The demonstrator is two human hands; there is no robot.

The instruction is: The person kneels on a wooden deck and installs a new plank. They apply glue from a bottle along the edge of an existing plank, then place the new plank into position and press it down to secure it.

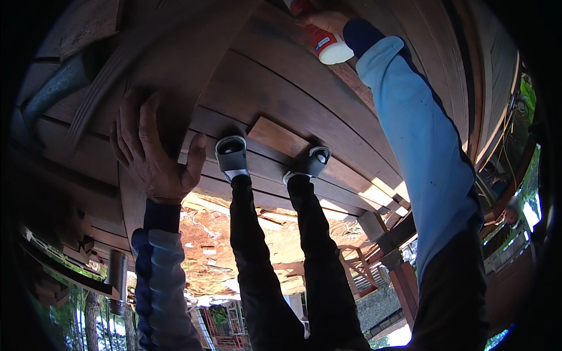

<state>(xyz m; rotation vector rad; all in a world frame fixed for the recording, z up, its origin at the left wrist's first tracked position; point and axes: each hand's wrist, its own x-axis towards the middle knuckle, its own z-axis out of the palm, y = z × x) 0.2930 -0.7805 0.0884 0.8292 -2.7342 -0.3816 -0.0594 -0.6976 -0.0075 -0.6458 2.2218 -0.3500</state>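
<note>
My left hand (153,146), fingers spread, lies on or just over a wide dark wooden board (175,64) at the left. In my right hand (326,22), at the top centre, is a red bottle or tube (322,36) with a white end; its far part runs out of the picture. Between my arms, my feet in dark sandals (231,155) stand on curved wooden planks (263,88), beside a short lighter board (274,133).
A greenish cylindrical piece (52,90) is at the upper left, a shiny metal post (116,275) at the lower left. Beyond the plank edge lies sunlit ground (208,245) with wood scraps, a wooden frame (357,269) and trees (92,310). Curved timbers (477,70) line the right side.
</note>
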